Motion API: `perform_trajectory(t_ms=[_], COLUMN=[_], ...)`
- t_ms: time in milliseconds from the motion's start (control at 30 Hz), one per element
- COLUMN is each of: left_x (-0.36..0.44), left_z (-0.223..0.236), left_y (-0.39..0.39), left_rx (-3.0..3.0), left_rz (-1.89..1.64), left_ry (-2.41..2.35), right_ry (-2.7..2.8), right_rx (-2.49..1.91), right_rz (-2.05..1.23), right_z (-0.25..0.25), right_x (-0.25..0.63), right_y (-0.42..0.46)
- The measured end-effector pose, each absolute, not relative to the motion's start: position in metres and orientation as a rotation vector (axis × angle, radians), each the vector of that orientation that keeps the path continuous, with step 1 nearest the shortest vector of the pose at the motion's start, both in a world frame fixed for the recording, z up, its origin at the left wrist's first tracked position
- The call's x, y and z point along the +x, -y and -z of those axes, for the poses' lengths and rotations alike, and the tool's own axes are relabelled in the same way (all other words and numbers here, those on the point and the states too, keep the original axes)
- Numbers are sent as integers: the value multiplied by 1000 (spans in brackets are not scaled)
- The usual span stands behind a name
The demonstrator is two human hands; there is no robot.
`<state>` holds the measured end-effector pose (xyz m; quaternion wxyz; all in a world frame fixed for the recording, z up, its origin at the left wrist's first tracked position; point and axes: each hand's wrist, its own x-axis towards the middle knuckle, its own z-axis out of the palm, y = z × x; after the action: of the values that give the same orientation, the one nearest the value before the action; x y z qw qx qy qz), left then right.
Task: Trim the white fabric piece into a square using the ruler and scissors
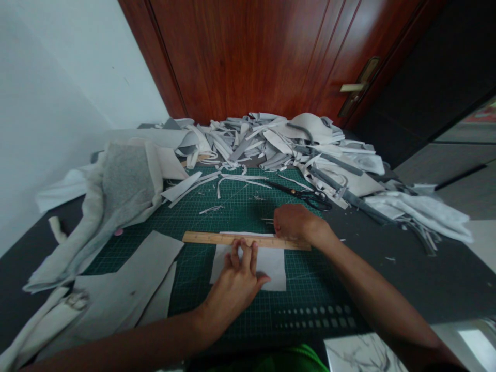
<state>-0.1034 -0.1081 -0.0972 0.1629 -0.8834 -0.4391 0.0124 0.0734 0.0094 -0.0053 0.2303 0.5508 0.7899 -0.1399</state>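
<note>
My left hand [239,276] lies with fingers stretched and slightly apart, the tips pressing on a wooden ruler [207,237]. Beneath the ruler is a white piece of fabric [273,268], its far edge showing as a thin strip beyond the wood. At the ruler's right part my right hand [294,221] is closed in a fist. A thin pale sliver [267,220] sticks out to the left of that fist; what the fingers hold is hidden. Under all this spreads a green cutting mat [248,310].
Black scissors [300,194] lie beyond my right hand. Heaped fabric scraps [248,139] line the back, below a wooden door [248,57]. Grey fabric pieces [127,279] and a rolled-edge fabric bundle [127,175] occupy the left. White scraps [422,209] lie at the right.
</note>
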Motion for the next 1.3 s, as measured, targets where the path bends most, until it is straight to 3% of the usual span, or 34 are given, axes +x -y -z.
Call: perform_trajectory(t_ms=[933, 1300], left_x=[-103, -103], left_z=[95, 96], left_y=[107, 106], left_rx=[-2607, -2606], left_rz=[-105, -132], left_ry=[1315, 1315], right_ry=[-2091, -2440], right_rx=[1542, 1666], right_rz=[404, 315], right_z=[-2, 3], right_x=[90, 94], right_y=[-10, -21])
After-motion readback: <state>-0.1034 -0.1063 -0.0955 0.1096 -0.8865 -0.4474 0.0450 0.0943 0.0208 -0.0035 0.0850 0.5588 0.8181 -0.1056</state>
